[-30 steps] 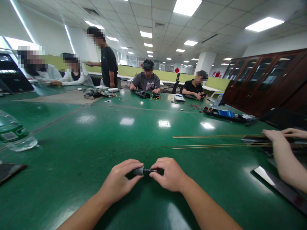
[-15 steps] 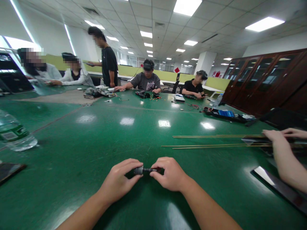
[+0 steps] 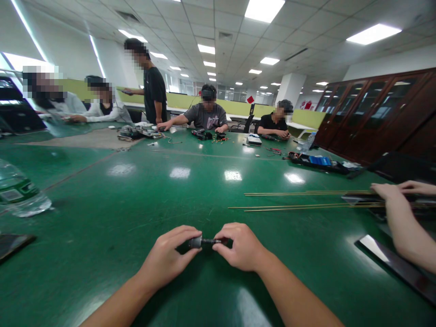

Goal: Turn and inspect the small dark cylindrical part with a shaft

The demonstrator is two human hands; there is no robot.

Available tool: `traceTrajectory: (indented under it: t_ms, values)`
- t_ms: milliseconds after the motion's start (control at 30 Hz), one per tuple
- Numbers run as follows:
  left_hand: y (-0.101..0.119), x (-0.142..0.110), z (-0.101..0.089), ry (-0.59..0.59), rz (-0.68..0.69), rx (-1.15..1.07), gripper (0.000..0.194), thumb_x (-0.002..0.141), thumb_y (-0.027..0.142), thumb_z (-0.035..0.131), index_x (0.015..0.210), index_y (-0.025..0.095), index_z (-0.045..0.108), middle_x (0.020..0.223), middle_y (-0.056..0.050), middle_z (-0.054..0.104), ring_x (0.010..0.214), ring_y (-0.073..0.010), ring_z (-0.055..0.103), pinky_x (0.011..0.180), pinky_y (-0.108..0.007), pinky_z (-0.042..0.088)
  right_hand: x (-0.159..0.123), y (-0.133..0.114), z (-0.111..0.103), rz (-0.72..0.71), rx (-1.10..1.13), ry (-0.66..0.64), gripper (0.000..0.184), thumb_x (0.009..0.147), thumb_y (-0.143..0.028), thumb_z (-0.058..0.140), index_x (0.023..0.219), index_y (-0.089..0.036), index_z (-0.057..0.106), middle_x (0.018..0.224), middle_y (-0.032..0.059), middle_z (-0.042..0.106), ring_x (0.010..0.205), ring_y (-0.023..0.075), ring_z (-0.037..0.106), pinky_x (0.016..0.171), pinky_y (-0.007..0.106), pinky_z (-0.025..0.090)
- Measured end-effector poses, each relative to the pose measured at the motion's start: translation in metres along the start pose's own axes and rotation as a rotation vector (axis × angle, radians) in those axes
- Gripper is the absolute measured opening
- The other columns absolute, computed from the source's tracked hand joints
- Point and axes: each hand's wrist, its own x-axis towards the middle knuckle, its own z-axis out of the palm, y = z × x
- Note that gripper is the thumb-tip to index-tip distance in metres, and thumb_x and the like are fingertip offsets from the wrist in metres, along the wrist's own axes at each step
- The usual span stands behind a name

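Note:
Low over the near part of the green table (image 3: pixel 143 204), my two hands face each other across a small dark part with a thick grey cylinder and a thin ribbed black shaft (image 3: pixel 206 241). Thumb and fingers of my left hand (image 3: pixel 173 252) pinch the cylinder at its left end. My right hand (image 3: pixel 240 247) pinches the right tip of the shaft, which my fingers partly hide. The part lies about level between the hands; its exact kind is too small to make out.
At right, another person's hands (image 3: pixel 391 200) hold long thin brass-coloured rods (image 3: pixel 289 208) reaching over the table. A dark glossy panel (image 3: pixel 395 265) lies nearer. Left are a water bottle (image 3: pixel 20 193) and a dark flat object (image 3: pixel 13 245). Several people sit or stand beyond.
Both hands keep the same pinch on the small part, with hardly any movement. The whole view has shifted very slightly.

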Motion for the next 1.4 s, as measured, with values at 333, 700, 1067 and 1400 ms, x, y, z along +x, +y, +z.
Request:
traceTrajectory:
  t_ms: [333,700,1067,1400]
  values:
    - [-0.0015,-0.0006,-0.0001,0.013,0.004,0.008,0.03,0.086,0.023,0.071,0.115,0.027,0.067,0.11,-0.004,0.069,0.101,-0.0178,0.067,0.091,-0.031,0.056,-0.0002,0.0029,0.0003,0.001,-0.005,0.007,0.013,0.087,-0.031,0.068,0.093,-0.021,0.074,0.081,0.0018,0.069,0.075,0.0162,0.062,0.072,0.027,0.044]
    - [-0.0035,-0.0007,-0.0018,0.022,-0.008,0.012,0.03,0.086,0.023,0.071,0.115,0.028,0.067,0.111,-0.003,0.069,0.102,-0.0178,0.066,0.091,-0.031,0.056,0.0007,0.0041,-0.0003,0.008,-0.01,0.013,0.012,0.088,-0.031,0.068,0.093,-0.021,0.074,0.08,0.0017,0.068,0.075,0.0163,0.061,0.072,0.027,0.043]
    - [-0.0036,-0.0003,-0.0029,0.037,-0.003,0.007,0.03,0.086,0.024,0.071,0.115,0.029,0.067,0.111,-0.002,0.07,0.101,-0.017,0.067,0.091,-0.03,0.056,0.0001,0.0037,-0.0021,0.008,-0.018,0.02,0.011,0.088,-0.03,0.069,0.093,-0.022,0.074,0.08,0.0012,0.068,0.075,0.016,0.062,0.073,0.027,0.044]
    - [-0.0042,0.0004,-0.004,0.031,-0.005,0.012,0.03,0.086,0.024,0.071,0.115,0.028,0.068,0.111,-0.003,0.07,0.101,-0.0185,0.067,0.091,-0.031,0.056,0.0,0.0056,-0.0028,0.015,-0.018,0.027,0.012,0.088,-0.03,0.069,0.094,-0.022,0.074,0.081,0.0019,0.069,0.076,0.0168,0.063,0.075,0.028,0.045]
